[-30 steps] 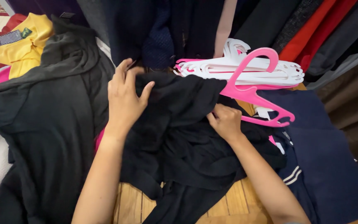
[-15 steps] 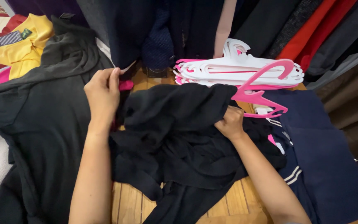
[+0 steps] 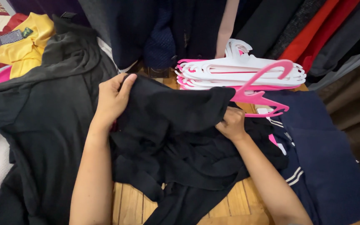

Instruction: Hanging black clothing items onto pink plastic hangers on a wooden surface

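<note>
Black garment between both hands

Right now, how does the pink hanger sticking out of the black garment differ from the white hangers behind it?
The pink hanger is bright pink, a single one, its hook raised and its lower part hidden by the black garment that both hands hold. The white hangers are white, several stacked flat on the wooden floor, free of clothing. The pink hanger lies by the right hand; the white hangers lie apart from both hands. Both appear to be moulded plastic.
</note>
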